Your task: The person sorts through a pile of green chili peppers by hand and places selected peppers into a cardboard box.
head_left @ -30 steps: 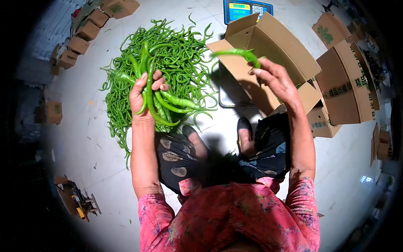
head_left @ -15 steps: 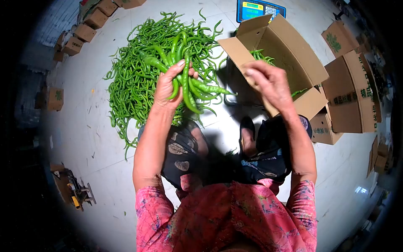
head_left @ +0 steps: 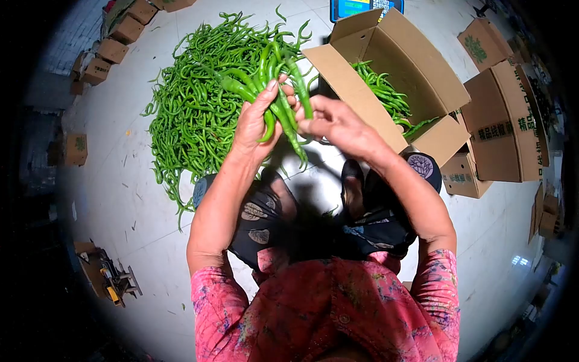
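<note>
Hands together over green peppers
The left hand (head_left: 258, 123) clasps a bunch of peppers (head_left: 269, 90); the right hand (head_left: 339, 127) touches it, near the open box (head_left: 422, 66) at right.

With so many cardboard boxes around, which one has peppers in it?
Find the big heap of green peppers on the floor. To its right, past the right hand and beside the blue device with keys, stands an open cardboard box. Unlike its neighbours, it shows green peppers inside.

glossy smooth peppers (head_left: 241, 90), matt brown cardboard box (head_left: 422, 54)
</note>
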Available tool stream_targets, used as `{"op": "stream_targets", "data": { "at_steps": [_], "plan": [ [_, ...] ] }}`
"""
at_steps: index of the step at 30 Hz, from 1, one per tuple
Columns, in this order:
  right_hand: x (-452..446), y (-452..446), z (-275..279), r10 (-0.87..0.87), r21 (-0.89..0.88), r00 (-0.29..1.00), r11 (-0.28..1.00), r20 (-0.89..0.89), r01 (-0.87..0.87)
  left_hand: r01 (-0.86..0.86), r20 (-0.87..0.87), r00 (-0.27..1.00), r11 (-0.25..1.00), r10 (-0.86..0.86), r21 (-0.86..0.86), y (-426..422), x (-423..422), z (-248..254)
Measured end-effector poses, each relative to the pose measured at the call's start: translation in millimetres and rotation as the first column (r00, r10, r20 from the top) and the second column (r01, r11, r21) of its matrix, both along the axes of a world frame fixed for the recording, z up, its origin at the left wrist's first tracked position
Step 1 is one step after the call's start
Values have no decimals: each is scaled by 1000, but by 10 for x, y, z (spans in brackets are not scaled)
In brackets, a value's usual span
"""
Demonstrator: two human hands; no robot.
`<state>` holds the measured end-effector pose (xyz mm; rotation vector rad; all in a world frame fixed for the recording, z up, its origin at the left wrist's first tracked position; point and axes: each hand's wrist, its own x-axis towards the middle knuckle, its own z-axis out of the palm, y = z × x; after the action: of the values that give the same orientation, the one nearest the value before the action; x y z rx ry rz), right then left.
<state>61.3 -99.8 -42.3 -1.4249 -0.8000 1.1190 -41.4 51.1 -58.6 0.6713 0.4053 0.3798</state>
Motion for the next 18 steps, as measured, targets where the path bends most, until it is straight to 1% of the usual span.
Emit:
{"op": "stream_targets", "data": {
  "at_steps": [2,3,4,5,6,7,8,10,11,12,13,14,16,17,18],
  "plan": [
    [33,-9,11,-90,122,986,987,-140,107,72,47,996,997,-73,24,-13,-38,49],
    [26,2,16,-112,176,985,975,-134,135,37,5,999,998,-38,51,-23,-26,25],
    [13,7,44,-97,76,993,993,61,92,29,-37,999,994,-25,102,-55,-20,40],
    [-8,15,93,-58,-31,966,997,251,68,60,-61,997,985,-50,162,-72,-16,8],
    [-44,27,129,1,-139,905,988,425,64,92,-88,993,971,-74,222,-98,-9,6],
    [-131,36,97,-157,91,796,988,584,128,115,-98,991,959,-93,260,-146,-12,8],
    [-156,51,115,-148,67,750,988,645,138,75,-94,994,959,-51,272,-205,8,17],
    [-127,48,45,-182,74,743,981,644,177,149,-61,989,940,-137,308,-175,-24,16],
    [-76,40,5,-143,-6,852,986,504,169,156,-69,987,941,-142,301,-176,-42,28],
    [-9,42,-9,-110,-82,931,986,347,147,162,-75,986,941,-146,296,-190,-64,94],
    [47,77,-12,-122,-25,936,990,329,137,169,-75,985,938,-154,303,-192,-72,146],
    [23,57,-16,-144,212,987,965,-67,155,176,-74,984,934,-161,309,-194,-81,199],
    [121,-16,83,-93,59,982,993,-162,104,175,-36,984,927,-173,331,-190,-69,190],
    [176,-33,37,-54,114,975,990,-217,81,166,-5,985,928,-174,333,-187,-53,140],
    [201,-42,50,-45,123,968,989,-247,78,192,-12,979,915,-201,355,-178,-57,139]
  ]
}}
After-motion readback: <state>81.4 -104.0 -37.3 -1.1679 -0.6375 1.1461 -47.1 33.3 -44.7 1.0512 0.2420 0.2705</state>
